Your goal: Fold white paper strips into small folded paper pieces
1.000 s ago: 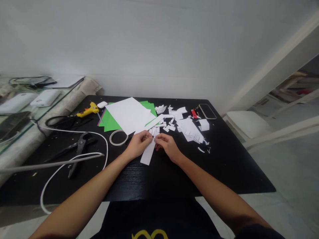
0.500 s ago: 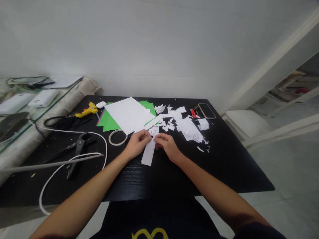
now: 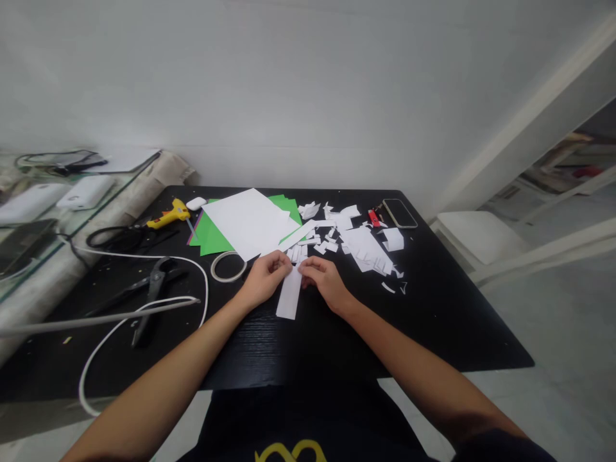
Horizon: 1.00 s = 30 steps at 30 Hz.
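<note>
A white paper strip (image 3: 289, 297) lies lengthwise on the black table (image 3: 433, 308), its far end pinched between my two hands. My left hand (image 3: 263, 277) grips the strip's top left corner with thumb and fingers. My right hand (image 3: 325, 278) holds the top right side, fingers curled over it. Just beyond my fingers lie several small white paper cuttings (image 3: 315, 240). A larger white sheet (image 3: 248, 221) rests on green paper (image 3: 212, 234) further back.
A tape roll (image 3: 228, 266) sits left of my left hand. Pliers (image 3: 151, 282), a white cable (image 3: 144, 301), a yellow glue gun (image 3: 168, 213) and black scissors (image 3: 120, 237) lie at the left. A phone (image 3: 400, 213) and a red item (image 3: 374, 219) lie back right.
My hands and the strip stayed almost where they were; the strip's near end swung slightly to the right.
</note>
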Available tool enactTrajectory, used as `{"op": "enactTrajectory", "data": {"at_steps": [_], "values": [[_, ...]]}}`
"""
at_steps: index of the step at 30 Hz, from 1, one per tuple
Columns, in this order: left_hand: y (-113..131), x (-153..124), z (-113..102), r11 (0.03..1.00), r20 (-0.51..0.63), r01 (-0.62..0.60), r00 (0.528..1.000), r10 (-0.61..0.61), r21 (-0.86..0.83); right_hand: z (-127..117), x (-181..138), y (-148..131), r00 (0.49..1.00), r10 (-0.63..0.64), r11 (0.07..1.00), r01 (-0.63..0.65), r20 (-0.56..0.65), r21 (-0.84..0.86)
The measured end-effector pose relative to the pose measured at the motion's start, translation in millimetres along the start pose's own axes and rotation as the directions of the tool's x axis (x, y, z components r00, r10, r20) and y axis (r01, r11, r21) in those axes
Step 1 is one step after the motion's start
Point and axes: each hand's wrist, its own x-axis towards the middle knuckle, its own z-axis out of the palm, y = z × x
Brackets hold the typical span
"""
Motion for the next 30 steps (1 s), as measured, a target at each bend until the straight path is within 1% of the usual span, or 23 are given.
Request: {"op": "enactTrajectory", "data": {"at_steps": [20,30], "values": [[1.2,0.5,-1.7,1.0,-0.015,-0.004,1.0,0.004,0.02,0.9,-1.6,-2.3,1.0,0.001,1.0,-0.001,-0.006,-0.014],[0.8,-0.4,-0.7,0.994,-0.051,-0.049,0.997,0.054,0.098,0.4,-1.0,-3.4,1.0,0.008,1.0,-0.008,-0.007,-0.009]]}}
